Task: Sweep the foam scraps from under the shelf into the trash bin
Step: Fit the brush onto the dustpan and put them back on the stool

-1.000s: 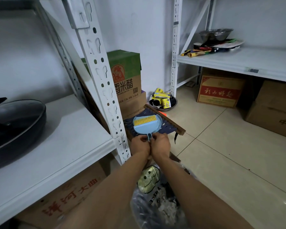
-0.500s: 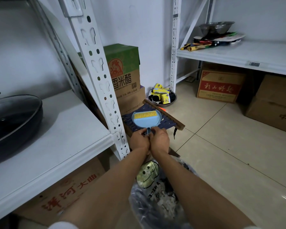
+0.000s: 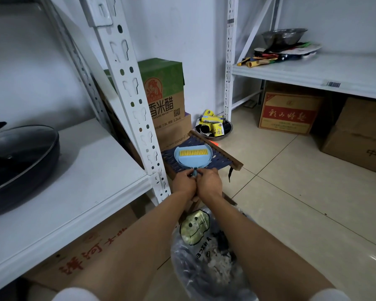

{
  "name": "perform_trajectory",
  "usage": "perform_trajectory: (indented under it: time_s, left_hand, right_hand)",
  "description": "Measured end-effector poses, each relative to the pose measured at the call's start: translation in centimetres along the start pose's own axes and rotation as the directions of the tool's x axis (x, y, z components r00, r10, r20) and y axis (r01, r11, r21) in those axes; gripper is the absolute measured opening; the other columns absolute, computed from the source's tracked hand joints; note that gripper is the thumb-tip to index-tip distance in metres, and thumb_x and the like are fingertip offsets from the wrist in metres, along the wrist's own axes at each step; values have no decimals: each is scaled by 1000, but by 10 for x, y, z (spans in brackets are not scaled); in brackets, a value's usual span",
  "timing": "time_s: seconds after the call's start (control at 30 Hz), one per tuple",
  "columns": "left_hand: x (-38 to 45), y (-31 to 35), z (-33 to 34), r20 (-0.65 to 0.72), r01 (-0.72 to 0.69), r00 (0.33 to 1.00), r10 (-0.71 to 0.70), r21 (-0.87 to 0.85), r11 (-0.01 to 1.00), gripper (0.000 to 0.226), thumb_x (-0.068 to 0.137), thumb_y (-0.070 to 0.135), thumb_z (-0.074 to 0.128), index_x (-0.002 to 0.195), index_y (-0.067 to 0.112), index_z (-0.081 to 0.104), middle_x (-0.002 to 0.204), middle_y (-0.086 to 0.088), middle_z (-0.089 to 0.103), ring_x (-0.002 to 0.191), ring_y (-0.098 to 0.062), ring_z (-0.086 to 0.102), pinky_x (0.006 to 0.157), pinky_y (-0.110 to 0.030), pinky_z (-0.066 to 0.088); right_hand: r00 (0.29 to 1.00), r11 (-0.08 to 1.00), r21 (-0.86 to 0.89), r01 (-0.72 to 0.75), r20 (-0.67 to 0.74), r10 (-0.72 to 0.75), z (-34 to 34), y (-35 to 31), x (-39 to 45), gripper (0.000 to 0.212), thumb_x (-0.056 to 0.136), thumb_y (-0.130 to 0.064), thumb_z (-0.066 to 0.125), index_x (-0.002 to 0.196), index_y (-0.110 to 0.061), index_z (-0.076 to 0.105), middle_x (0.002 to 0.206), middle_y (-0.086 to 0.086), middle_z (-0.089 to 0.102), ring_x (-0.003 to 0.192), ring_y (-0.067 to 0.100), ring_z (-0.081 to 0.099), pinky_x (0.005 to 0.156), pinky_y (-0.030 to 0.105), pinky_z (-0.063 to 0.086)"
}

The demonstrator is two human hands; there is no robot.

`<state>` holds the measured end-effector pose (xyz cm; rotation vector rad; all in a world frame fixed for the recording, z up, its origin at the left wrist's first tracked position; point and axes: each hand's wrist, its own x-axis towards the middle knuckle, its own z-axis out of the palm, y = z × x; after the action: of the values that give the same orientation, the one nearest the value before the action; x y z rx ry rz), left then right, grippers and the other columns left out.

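A blue dustpan [image 3: 192,158] with a yellow-bristled brush [image 3: 193,152] nested in it lies on a dark woven stool [image 3: 223,158] beside the white shelf upright [image 3: 137,118]. The left hand [image 3: 183,183] and right hand [image 3: 208,183], touching side by side, curl their fingers around the pan's handle. Below the forearms, a clear bag [image 3: 204,257] printed with a smiley face and "A NICE" holds white foam scraps [image 3: 220,262]. Behind the stool stands a green-topped carton [image 3: 164,94] reading "香米醋 XIANG MI CU, 7.8L". A lidded black pan [image 3: 20,161] sits on the shelf.
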<state>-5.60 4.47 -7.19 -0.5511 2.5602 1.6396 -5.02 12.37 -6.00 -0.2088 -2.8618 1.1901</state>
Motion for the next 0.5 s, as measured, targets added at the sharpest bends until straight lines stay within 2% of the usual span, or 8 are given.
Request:
perform_trajectory:
  time_s: [0.1, 0.23, 0.37, 0.43, 0.5]
  left_hand:
    - [-12, 6, -7, 19, -2, 1000, 2, -8, 1000, 35, 94, 10, 52, 127, 18, 62, 121, -11, 68, 104, -34, 67, 94, -50, 56]
    - [-36, 13, -16, 10, -58, 998, 59, -41, 997, 25, 95, 7, 52, 112, 13, 68, 104, -12, 73, 91, -32, 69, 87, -51, 59]
    - [-67, 12, -27, -102, -138, 985, 138, 2, 990, 26, 94, 7, 52, 114, 12, 68, 111, -6, 71, 100, -25, 67, 94, -39, 54]
    - [-83, 7, -31, -121, -161, 979, 162, 11, 987, 26, 94, 6, 51, 115, 10, 67, 113, -7, 69, 103, -22, 64, 93, -31, 50]
    - [-97, 0, -34, -109, -153, 982, 157, 44, 987, 27, 94, 8, 51, 116, 10, 66, 115, -8, 70, 106, -23, 64, 94, -32, 50]
  right_hand:
    - [1000, 1000, -8, -10, 15, 10, -4, -3, -4, 32, 97, -18, 44, 125, -15, 60, 130, 15, 46, 108, 32, 60, 95, 38, 47]
    - [1000, 1000, -7, -13, -9, 13, -11, -7, -14, 30, 95, -18, 48, 123, -15, 59, 128, 13, 47, 101, 30, 62, 91, 37, 50]
    - [999, 1000, 12, -5, -40, 5, -26, -6, -29, 29, 96, -15, 46, 122, -10, 57, 127, 15, 50, 110, 29, 57, 95, 36, 45]
    - [998, 1000, 20, -3, -58, 4, -35, -5, -38, 29, 96, -15, 45, 122, -9, 57, 130, 15, 50, 113, 28, 56, 97, 36, 44]
    - [998, 1000, 16, 1, -60, 0, -44, -2, -49, 30, 96, -15, 44, 122, -10, 57, 131, 14, 50, 113, 28, 57, 97, 34, 44]
